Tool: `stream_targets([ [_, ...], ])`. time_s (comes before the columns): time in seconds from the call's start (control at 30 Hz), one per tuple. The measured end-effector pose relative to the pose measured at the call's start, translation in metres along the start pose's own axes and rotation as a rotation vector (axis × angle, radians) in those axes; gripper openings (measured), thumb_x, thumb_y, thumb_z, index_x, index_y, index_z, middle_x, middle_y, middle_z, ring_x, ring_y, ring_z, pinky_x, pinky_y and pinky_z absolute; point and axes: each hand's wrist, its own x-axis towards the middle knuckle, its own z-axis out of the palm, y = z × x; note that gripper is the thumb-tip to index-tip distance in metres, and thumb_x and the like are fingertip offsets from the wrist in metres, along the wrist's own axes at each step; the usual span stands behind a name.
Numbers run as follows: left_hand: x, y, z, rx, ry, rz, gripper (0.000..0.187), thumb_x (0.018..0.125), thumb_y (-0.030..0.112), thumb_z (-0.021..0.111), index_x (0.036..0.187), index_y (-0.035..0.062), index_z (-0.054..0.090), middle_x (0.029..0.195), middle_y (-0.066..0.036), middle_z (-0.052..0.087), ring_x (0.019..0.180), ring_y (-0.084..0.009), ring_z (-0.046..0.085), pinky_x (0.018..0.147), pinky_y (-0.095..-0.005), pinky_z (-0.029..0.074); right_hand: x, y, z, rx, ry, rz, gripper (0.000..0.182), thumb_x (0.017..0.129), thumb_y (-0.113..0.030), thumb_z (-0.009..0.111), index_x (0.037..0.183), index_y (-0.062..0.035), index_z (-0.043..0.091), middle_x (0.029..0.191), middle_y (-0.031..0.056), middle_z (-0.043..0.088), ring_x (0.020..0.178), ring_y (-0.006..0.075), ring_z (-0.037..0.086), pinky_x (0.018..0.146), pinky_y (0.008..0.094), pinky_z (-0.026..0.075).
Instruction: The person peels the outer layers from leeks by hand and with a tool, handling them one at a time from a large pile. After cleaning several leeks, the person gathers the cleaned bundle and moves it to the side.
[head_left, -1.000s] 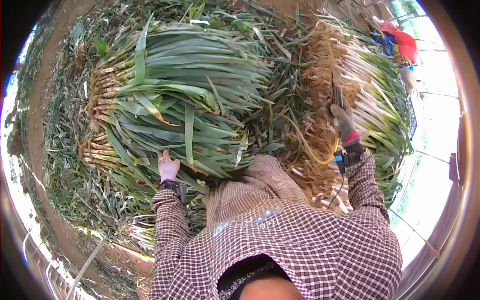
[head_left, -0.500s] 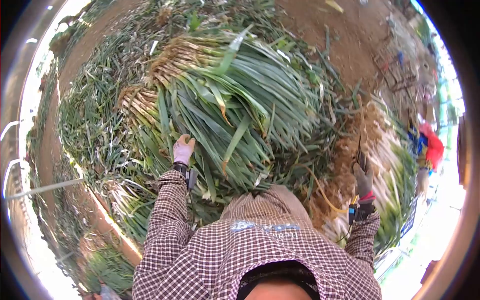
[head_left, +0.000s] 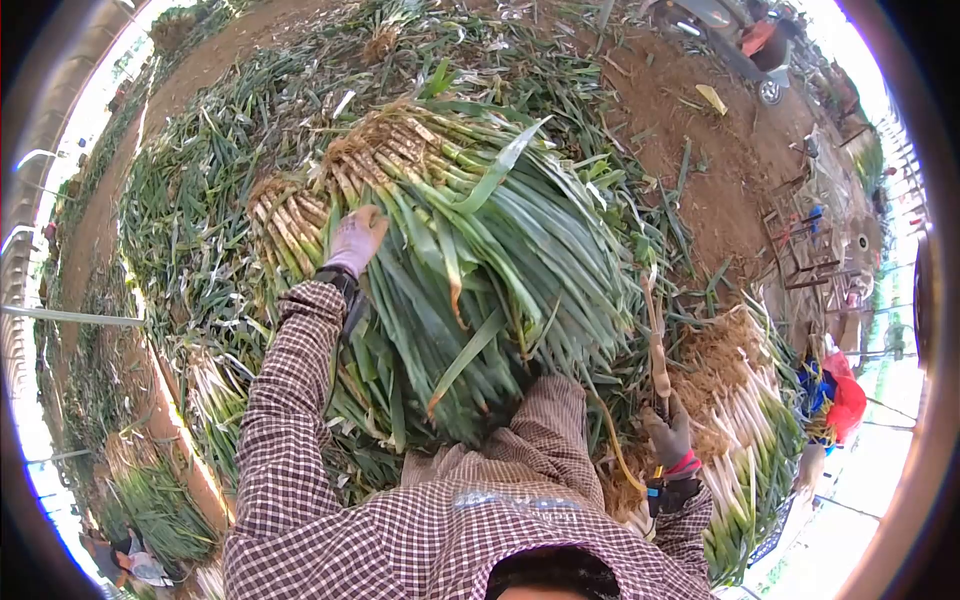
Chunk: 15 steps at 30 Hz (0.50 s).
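- Work position: the pile of leek-like plants [head_left: 480, 270] lies directly in front of the person, its nearest leaves close beside the checked trouser leg [head_left: 550, 425].
- Right hand [head_left: 670, 438]: gloved, fingers closed around the lower end of a thin tool [head_left: 657, 360] that points away from the body. A yellow hose [head_left: 612, 450] runs just beside it; its connection is not clear.
- White-stemmed stack [head_left: 745, 420]: lies beyond the right hand, on its right side.
- Leaves: long, flat and limp at the tips; likely to bend, crease or tear. Avoid lifting by this end.
- Left hand [head_left: 358, 240]: gloved, fingers bent over the stalks below the root end. Whether they close around any stalk cannot be told.
- Stalks [head_left: 425, 165]: probably firm and stiff, and the best place to take hold. A single plant should be light; an armful, heavy and loose. Smooth skins may slip.
- Roots [head_left: 375, 135]: fibrous and brown at the far end, probably brittle; a poor grip point.
- Beyond: loose leaves [head_left: 200, 220] cover the ground, with bare soil [head_left: 690, 120] at the far right.
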Motion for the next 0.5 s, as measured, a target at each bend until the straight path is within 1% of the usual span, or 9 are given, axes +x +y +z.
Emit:
stream_targets([
  [0.07,0.033,0.036,0.013,0.054,-0.031,0.056,0.042,0.091,0.038,0.059,0.117,0.0053,0.064,0.117,-0.021,0.065,0.111,-0.0357,0.060,0.097,-0.0410,0.046,0.042,0.000,-0.004,0.040,-0.032,0.038,0.037,0.090,-0.004,0.058,0.126,-0.0006,0.052,0.094,-0.0030,0.054,0.080,0.0050,0.050,0.072,0.0204,0.043],
  [0.1,0.048,0.056,0.022,0.103,-0.104,0.043,0.043,0.093,0.039,0.056,0.123,0.0087,0.060,0.124,-0.019,0.062,0.113,-0.0350,0.059,0.102,-0.0391,0.044,0.067,0.000,-0.007,0.059,-0.056,0.055,0.038,0.089,-0.004,0.058,0.127,-0.0006,0.052,0.095,-0.0031,0.054,0.081,0.0051,0.050,0.073,0.0204,0.043],
  [0.17,0.086,0.087,0.057,0.156,-0.178,-0.005,0.044,0.095,0.039,0.054,0.128,0.0091,0.057,0.130,-0.017,0.058,0.118,-0.0328,0.057,0.105,-0.0386,0.042,0.134,0.006,-0.011,0.075,-0.154,0.085,0.047,0.089,-0.010,0.064,0.132,0.0008,0.049,0.098,-0.0024,0.055,0.085,0.0052,0.051,0.075,0.0215,0.044],
  [0.23,0.122,0.112,0.089,0.205,-0.195,0.068,0.041,0.096,0.034,0.051,0.127,0.0076,0.057,0.127,-0.017,0.059,0.117,-0.0308,0.058,0.103,-0.0415,0.043,0.189,-0.009,-0.013,0.092,-0.270,0.024,0.051,0.088,-0.011,0.066,0.135,0.0007,0.047,0.098,-0.0022,0.054,0.086,0.0053,0.051,0.075,0.0217,0.045],
  [0.3,0.166,0.140,0.109,0.252,-0.203,0.042,0.041,0.094,0.035,0.052,0.125,0.0090,0.057,0.124,-0.016,0.061,0.114,-0.0311,0.059,0.098,-0.0446,0.045,0.234,-0.024,-0.020,0.095,-0.291,0.021,0.053,0.089,-0.014,0.066,0.136,-0.0002,0.045,0.100,-0.0016,0.054,0.086,0.0059,0.051,0.075,0.0218,0.045],
  [0.33,0.192,0.148,0.122,0.303,-0.078,0.139,0.037,0.094,0.033,0.053,0.121,0.0092,0.058,0.123,-0.015,0.062,0.113,-0.0311,0.059,0.099,-0.0431,0.045,0.252,-0.025,-0.024,0.119,-0.273,0.028,0.053,0.089,-0.014,0.066,0.136,-0.0003,0.045,0.100,-0.0015,0.054,0.086,0.0060,0.051,0.075,0.0219,0.045],
  [0.37,0.222,0.157,0.134,0.327,-0.190,0.074,0.040,0.093,0.033,0.053,0.126,0.0095,0.057,0.126,-0.012,0.061,0.116,-0.0297,0.058,0.100,-0.0439,0.044,0.268,-0.028,-0.027,0.142,-0.252,0.032,0.053,0.089,-0.015,0.066,0.136,-0.0004,0.045,0.101,-0.0013,0.055,0.086,0.0061,0.051,0.075,0.0219,0.045],
  [0.43,0.269,0.183,0.149,0.414,-0.229,0.175,0.045,0.093,0.034,0.054,0.130,0.0091,0.054,0.133,-0.011,0.057,0.124,-0.0278,0.052,0.106,-0.0446,0.039,0.289,-0.030,-0.032,0.185,-0.189,0.048,0.044,0.090,-0.014,0.064,0.129,-0.0007,0.049,0.102,-0.0009,0.054,0.087,0.0063,0.051,0.074,0.0221,0.044],
  [0.5,0.314,0.185,0.186,0.517,-0.079,0.469,0.048,0.094,0.035,0.053,0.134,0.0089,0.052,0.140,-0.010,0.051,0.134,-0.0263,0.043,0.111,-0.0447,0.033,0.296,-0.010,-0.047,0.261,-0.149,0.129,0.041,0.088,-0.014,0.064,0.124,-0.0007,0.050,0.102,-0.0006,0.054,0.087,0.0066,0.051,0.075,0.0223,0.044],
])
